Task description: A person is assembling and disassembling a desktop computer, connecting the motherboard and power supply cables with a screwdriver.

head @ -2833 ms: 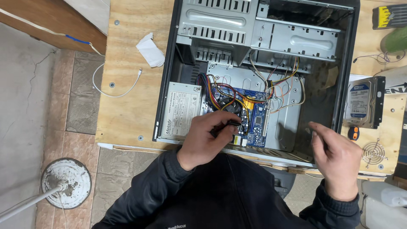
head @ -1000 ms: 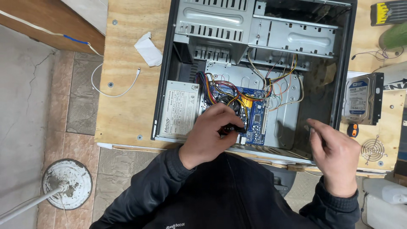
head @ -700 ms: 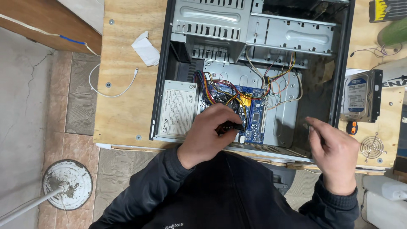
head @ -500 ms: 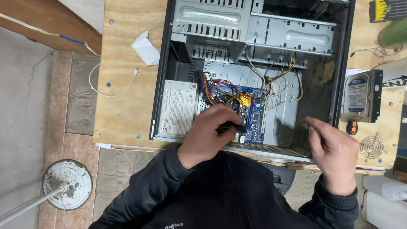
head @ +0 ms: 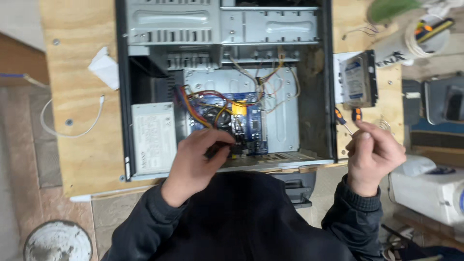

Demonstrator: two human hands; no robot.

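Observation:
An open black computer case (head: 122,96) lies on a plywood table (head: 82,159). Inside it are a blue motherboard (head: 249,123), a bundle of coloured wires (head: 208,99) and a grey power supply (head: 153,137). My left hand (head: 195,162) reaches into the case at the board's near edge, closed around a dark tool handle (head: 218,146). My right hand (head: 374,152) hovers just outside the case's right wall with its fingertips pinched together. I cannot see whether anything small is between them. An orange-and-black screwdriver (head: 340,118) lies just above that hand.
A hard drive (head: 357,79) rests on the table right of the case. Crumpled white paper (head: 106,67) and a thin white cable (head: 72,130) lie to the left. A white appliance (head: 430,193) stands at the right, and a round pale lid (head: 58,241) sits on the floor.
My right hand has moved from the case's near right edge to just outside its right wall, beside the screwdriver. The left hand stays at the board with the tool.

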